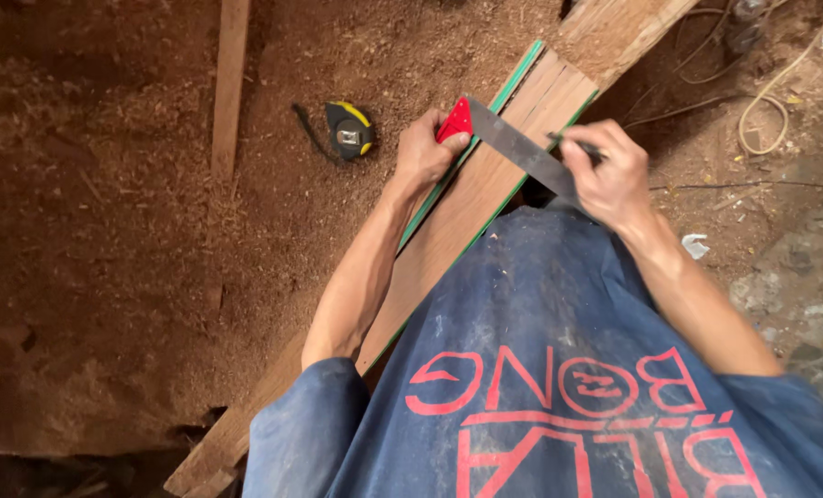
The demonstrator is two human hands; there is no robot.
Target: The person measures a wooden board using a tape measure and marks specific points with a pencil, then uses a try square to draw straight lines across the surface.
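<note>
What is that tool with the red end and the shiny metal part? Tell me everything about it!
It is a try square: a red handle, plastic by the look of it, with a flat grey metal blade running out from it. It lies across the long wooden board, which has green edges. The left hand presses the red handle at the board's edge. The right hand rests on the blade's far end and holds a thin dark marker, probably a pencil, against it.
</note>
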